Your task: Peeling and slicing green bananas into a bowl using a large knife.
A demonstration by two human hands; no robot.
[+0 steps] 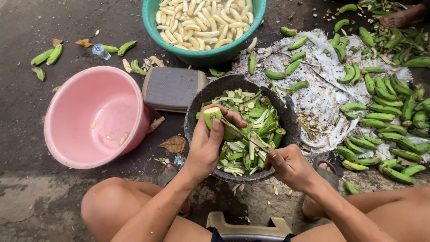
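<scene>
On the dark ground sit a round pink plastic basin [96, 117], a teal plastic tub of pale peeled bananas [204, 27] and a black round pan of green peel strips [244, 130]. Over the pan, the left hand [210, 143] clasps a partly peeled green banana [217, 121]. The right hand [291, 166] is clenched on a thin knife [244, 135], blade against the banana.

Three basins [96, 117], two hands [208, 145], one knife [246, 136]
</scene>
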